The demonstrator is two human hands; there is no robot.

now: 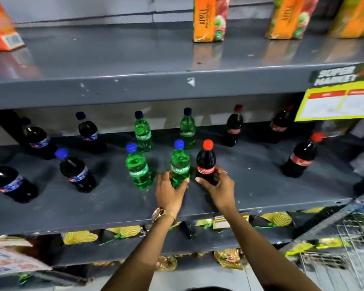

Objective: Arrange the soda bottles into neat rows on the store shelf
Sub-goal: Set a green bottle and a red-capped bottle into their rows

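Soda bottles stand in loose rows on a grey store shelf [114, 204]. My left hand [170, 191] grips the base of a green Sprite bottle [180, 162] with a blue cap. My right hand [219, 185] grips a dark cola bottle [206, 160] with a red cap, right beside it. Another green Sprite bottle [137, 166] stands just left of these. Two more Sprite bottles [143, 131] stand behind. Several dark blue-capped bottles [76, 171] fill the left side. Three red-capped cola bottles [299, 158] stand at the right and back.
The shelf above [135, 85] carries juice cartons [210, 17] and an orange box [0, 28]. A yellow price sign [336, 103] hangs at the right. Snack bags [124, 231] fill the shelf below. A wire basket [349, 244] is at the lower right.
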